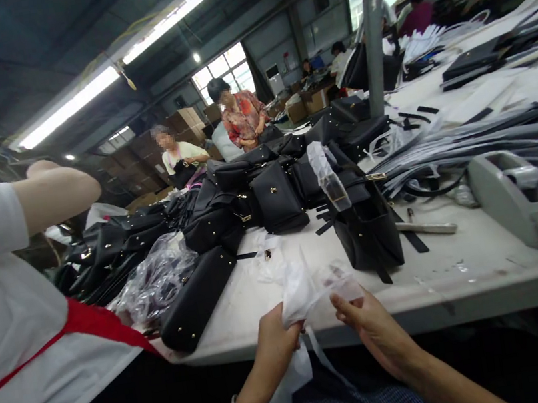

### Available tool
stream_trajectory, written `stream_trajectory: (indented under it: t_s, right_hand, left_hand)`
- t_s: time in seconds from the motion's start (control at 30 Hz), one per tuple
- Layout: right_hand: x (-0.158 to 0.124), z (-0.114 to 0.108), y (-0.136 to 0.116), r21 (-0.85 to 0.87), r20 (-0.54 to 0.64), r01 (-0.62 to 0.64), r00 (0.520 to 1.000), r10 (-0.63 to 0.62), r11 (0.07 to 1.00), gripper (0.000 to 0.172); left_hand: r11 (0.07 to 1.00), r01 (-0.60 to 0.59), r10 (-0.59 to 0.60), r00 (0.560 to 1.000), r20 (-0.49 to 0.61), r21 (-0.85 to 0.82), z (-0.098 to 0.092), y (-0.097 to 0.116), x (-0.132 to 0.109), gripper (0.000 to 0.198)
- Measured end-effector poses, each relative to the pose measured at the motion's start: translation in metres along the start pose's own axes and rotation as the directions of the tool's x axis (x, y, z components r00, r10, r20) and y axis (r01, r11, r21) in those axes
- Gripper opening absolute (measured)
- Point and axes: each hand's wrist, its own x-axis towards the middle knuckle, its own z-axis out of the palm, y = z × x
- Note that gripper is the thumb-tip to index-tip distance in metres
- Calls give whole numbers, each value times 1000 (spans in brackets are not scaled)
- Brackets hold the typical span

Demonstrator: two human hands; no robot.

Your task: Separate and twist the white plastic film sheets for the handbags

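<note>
My left hand is closed on a crumpled white tissue paper at the near edge of the white table. My right hand pinches a small clear plastic bag that touches the same paper. A silver bracelet is on my left wrist. Just beyond my hands stands a black handbag with a clear packet sticking out of its top.
Several black handbags are piled across the table's left and middle. A person in a white shirt with a red strap stands close at my left. A grey tape dispenser sits at the right. Two people work at the far end.
</note>
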Motion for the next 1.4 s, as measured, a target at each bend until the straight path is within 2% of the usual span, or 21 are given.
stream_trajectory:
  t_s: [0.13,0.27,0.37,0.47,0.53,0.63,0.7,0.77,0.83,0.93,1.0,1.07,1.13,1.3,1.4]
  right_hand:
    - [4,4,4,95,-54,-41,997,46,995,42]
    - [6,6,5,252,-126,-99,983,134,963,41]
    - [8,5,8,300,-140,-85,981,132,950,34]
    - [9,4,11,302,-136,-39,987,84,953,37]
    - [8,5,11,289,-86,5,996,21,957,42]
    - [3,5,5,301,59,36,997,-56,953,46]
    - [0,4,0,317,133,23,989,-69,948,49]
    - [-1,0,-1,327,171,-4,984,-55,945,55]
    - [0,-7,1,304,156,-37,988,-11,952,62]
    - [5,-17,10,90,93,-28,995,20,995,65]
    - [8,-20,15,-123,88,10,996,1,992,56]
    - [9,-19,16,-247,84,24,996,-3,969,41]
    - [5,-14,12,-254,95,17,995,7,967,35]
    - [-3,-3,1,-94,290,47,957,-18,994,34]
    - [1,-7,5,-131,232,46,973,-15,990,32]
  left_hand:
    - [993,-72,78,995,-60,92,4,0,-3,23]
    - [985,-86,98,993,-73,149,11,-7,-7,35]
    - [987,-84,93,994,-61,135,16,-12,-9,37]
    - [990,-62,69,996,-52,124,18,-13,-10,36]
    - [991,-53,60,997,-53,122,18,-13,-11,35]
    - [991,-63,70,996,-58,118,17,-12,-11,34]
    - [991,-78,87,993,-74,109,16,-11,-11,31]
    - [995,-69,75,994,-74,78,15,-9,-10,20]
    - [1000,-26,26,999,-39,-5,14,-7,-10,11]
    - [980,67,-55,996,67,-189,12,-6,-11,32]
    - [957,92,-62,991,115,-274,10,-6,-12,42]
    - [947,98,-58,989,138,-307,9,-6,-14,46]
    - [947,97,-55,988,143,-305,9,-6,-15,47]
    - [961,68,-19,983,182,-267,13,-10,-16,40]
    - [965,68,-15,979,205,-253,17,-14,-16,34]
